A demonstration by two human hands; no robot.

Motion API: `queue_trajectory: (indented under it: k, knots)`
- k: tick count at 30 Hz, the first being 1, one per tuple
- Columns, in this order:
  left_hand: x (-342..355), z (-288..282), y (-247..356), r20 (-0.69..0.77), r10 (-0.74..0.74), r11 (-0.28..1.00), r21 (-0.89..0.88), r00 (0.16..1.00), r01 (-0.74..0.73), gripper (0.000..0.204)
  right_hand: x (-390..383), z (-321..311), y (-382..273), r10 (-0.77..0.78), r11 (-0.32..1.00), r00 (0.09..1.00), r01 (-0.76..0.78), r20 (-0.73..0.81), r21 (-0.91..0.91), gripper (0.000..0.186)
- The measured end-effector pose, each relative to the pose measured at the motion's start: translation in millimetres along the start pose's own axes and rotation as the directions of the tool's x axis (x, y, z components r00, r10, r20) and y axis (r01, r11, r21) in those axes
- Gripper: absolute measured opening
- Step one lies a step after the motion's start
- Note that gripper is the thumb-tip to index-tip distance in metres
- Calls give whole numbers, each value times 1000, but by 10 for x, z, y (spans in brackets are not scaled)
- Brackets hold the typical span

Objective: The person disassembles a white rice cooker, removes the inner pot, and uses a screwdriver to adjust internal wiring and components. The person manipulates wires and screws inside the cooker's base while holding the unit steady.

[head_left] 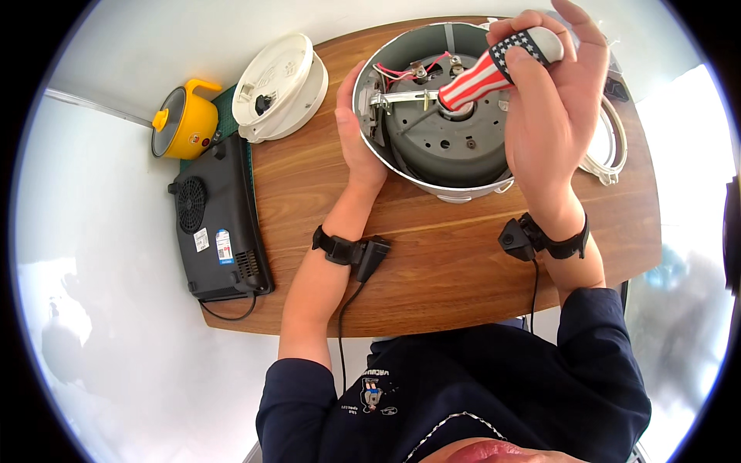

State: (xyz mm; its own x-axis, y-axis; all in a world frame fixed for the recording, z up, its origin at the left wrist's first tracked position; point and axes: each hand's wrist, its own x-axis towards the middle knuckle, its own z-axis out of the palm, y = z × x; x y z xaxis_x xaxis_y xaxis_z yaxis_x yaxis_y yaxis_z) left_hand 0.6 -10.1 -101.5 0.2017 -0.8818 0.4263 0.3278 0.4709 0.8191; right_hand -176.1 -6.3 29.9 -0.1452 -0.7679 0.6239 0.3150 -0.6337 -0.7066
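Note:
An opened appliance housing point(417, 154) with a white outer rim, a grey metal inner plate, pink wires and a metal bracket stands at the upper middle of the table. My left hand point(357, 135) grips its left side, fingers curled against the wall. My right hand point(548, 116) is closed on a screwdriver with a stars-and-stripes handle point(478, 77), held tilted over the middle of the plate; its tip is hidden inside the housing. Wrist straps with black devices and cables are on both my forearms.
A brown wooden table point(455, 270) holds stacked white plastic parts point(278, 85) at the back left, a yellow electric pot point(193, 131) and black appliance base point(216, 208) on a green mat point(225, 116) at the left, and a white ring part point(615, 147) at the right. White walls surround it.

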Motion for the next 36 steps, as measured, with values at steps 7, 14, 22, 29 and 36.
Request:
queue_trajectory:
  k: [7, 14, 22, 29, 36]
  knots:
    - [9, 23, -1, 27, 14, 1000, 26, 1000, -14, 87, -24, -133, 76, 170, 985, 983, -170, 75, -7, 45]
    - [-35, 8, -18, -10, -30, 998, -58, 1000, 29, 93, -170, -11, -46, -24, 840, 878, 277, 478, -467, 30]
    - [-11, 29, -33, 11, -41, 997, -63, 999, 42, 98, -226, -6, -128, -12, 784, 794, 384, 608, -487, 29]
    - [-30, 46, -85, -11, 17, 998, -68, 1000, -18, 93, -291, -135, -365, 214, 643, 695, 429, 687, -634, 33]
    - [-18, 85, -100, -30, 18, 995, -102, 999, -21, 90, -453, -209, -377, 209, 713, 713, 357, 669, -603, 36]
